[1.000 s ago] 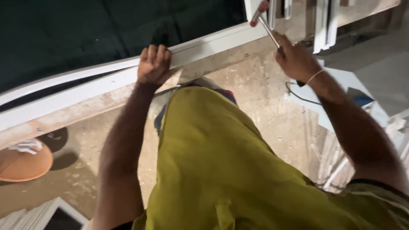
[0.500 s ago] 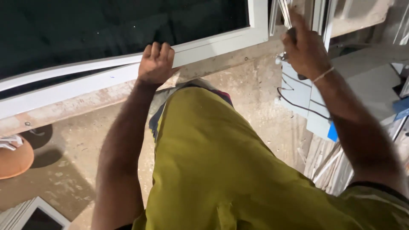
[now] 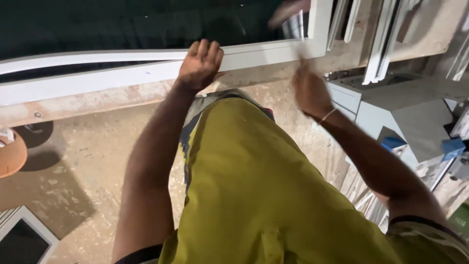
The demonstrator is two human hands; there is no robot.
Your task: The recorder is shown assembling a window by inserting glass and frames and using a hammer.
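My left hand point(image 3: 200, 63) is closed over the top edge of a long white window frame point(image 3: 112, 78) with dark glass behind it. My right hand point(image 3: 310, 90) is blurred with motion just below the frame's right corner point(image 3: 320, 29). It grips a thin tool point(image 3: 293, 22) whose reddish end shows as a smear against the dark glass. My yellow-green shirt point(image 3: 264, 195) fills the lower middle of the view.
White frame profiles point(image 3: 381, 44) lean at the upper right. A grey-white box-like unit point(image 3: 405, 112) with blue pieces point(image 3: 393, 143) stands on the right. On the dusty concrete floor lie an orange round object point(image 3: 7, 154) and a white-framed dark panel point(image 3: 24, 239).
My right hand has dropped down and to the left from the frame's corner, with the tool now a blur. My left hand keeps its hold on the frame.
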